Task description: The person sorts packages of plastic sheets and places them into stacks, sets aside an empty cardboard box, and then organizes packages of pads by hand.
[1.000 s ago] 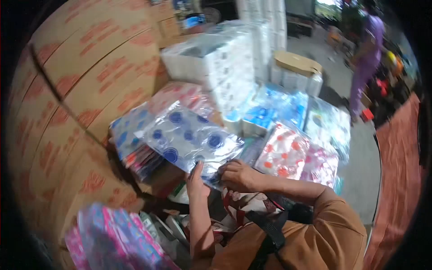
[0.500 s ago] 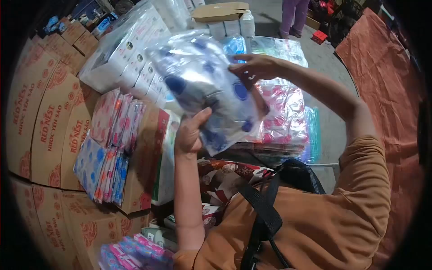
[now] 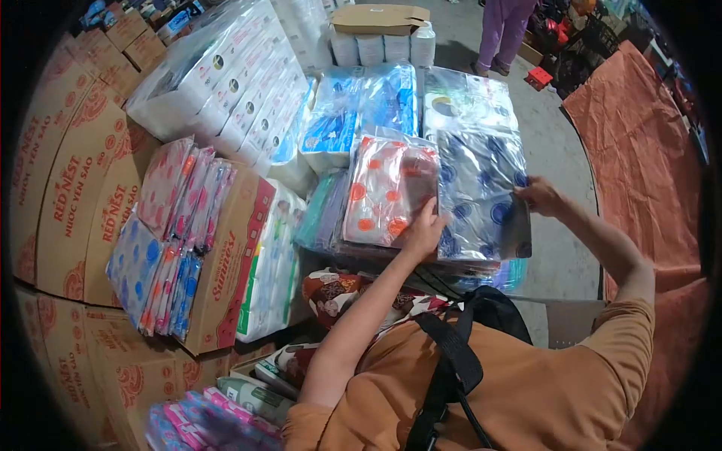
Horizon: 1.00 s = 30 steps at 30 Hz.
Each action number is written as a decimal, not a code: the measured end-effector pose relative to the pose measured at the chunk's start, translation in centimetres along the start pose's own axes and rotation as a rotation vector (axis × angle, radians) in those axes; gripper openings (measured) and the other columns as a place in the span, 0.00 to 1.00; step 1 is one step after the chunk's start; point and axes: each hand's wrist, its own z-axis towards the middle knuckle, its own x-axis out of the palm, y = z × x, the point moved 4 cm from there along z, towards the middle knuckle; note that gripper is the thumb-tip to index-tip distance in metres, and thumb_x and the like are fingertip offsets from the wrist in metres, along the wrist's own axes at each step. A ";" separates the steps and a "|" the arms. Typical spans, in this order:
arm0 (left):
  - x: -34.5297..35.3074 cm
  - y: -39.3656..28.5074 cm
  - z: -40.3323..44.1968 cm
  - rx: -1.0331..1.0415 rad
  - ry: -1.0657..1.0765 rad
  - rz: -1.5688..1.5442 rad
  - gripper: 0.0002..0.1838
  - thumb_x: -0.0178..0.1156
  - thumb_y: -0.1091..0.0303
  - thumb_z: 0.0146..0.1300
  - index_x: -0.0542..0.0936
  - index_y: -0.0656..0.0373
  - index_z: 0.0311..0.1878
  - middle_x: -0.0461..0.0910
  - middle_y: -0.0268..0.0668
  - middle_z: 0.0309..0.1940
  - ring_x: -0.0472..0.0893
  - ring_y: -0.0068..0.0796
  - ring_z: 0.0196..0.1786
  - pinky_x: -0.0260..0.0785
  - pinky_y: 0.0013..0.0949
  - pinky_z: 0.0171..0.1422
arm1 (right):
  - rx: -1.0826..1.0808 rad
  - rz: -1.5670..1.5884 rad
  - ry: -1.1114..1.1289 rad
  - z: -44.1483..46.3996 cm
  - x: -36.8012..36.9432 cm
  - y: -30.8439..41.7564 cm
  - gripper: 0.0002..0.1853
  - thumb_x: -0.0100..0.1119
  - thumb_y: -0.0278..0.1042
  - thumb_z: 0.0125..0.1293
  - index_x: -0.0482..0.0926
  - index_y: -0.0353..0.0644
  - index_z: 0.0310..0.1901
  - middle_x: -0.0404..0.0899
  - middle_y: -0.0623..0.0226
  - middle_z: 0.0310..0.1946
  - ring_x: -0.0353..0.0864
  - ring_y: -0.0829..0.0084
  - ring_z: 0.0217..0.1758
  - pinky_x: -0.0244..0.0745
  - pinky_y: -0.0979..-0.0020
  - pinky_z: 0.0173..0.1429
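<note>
A flat clear-plastic packet with dark blue dots (image 3: 481, 192) lies on the stack in front of me. My right hand (image 3: 540, 197) pinches its right edge. At its lower left edge is my left hand (image 3: 425, 231), fingers closed on that side and partly hidden. Just left of it, a packet with orange-red dots (image 3: 383, 192) lies flat, close against my left hand. Beneath both are more plastic-wrapped packets, with green and purple ones (image 3: 322, 210) showing at the left.
A carton (image 3: 229, 263) at left holds several dotted packets (image 3: 143, 263). Behind stand tissue-roll packs (image 3: 226, 90) and blue-wrapped packs (image 3: 361, 105). Red Nest cartons (image 3: 75, 203) line the left; an orange tarp (image 3: 639, 165) hangs right. A person in purple trousers (image 3: 504, 30) stands beyond.
The blue-dotted packet, held up and tilted before, has come down to the right and lies flat on the stack. Both hands moved with it, uncovering the orange-red-dotted packet and blue-wrapped packs.
</note>
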 end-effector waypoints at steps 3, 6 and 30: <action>0.1 2.1 -0.1 0.287 -0.130 0.418 0.29 0.50 0.57 0.57 0.57 0.51 0.61 0.70 0.47 0.47 0.69 0.49 0.49 0.59 0.47 0.51 | 0.019 0.074 0.006 -0.2 -0.5 -0.9 0.08 0.54 0.32 0.57 0.71 0.42 0.38 0.72 0.72 0.29 0.72 0.75 0.31 0.69 0.70 0.35; -1.9 1.1 -1.5 0.285 -0.145 1.260 0.31 0.55 0.44 0.47 0.65 0.36 0.57 0.44 0.48 0.63 0.39 0.54 0.65 0.37 0.68 0.53 | 0.048 0.073 0.014 1.3 -1.1 -2.7 0.07 0.54 0.30 0.56 0.71 0.41 0.37 0.73 0.71 0.29 0.73 0.74 0.31 0.70 0.68 0.37; -8.5 -2.4 -0.9 -0.137 -0.365 1.268 0.49 0.57 0.33 0.37 0.51 0.36 0.64 0.34 0.53 0.64 0.31 0.57 0.66 0.34 0.69 0.56 | -0.490 -1.523 -0.129 0.8 12.0 1.8 0.42 0.53 0.64 0.45 0.49 0.66 0.62 0.37 0.53 0.65 0.31 0.48 0.67 0.29 0.40 0.61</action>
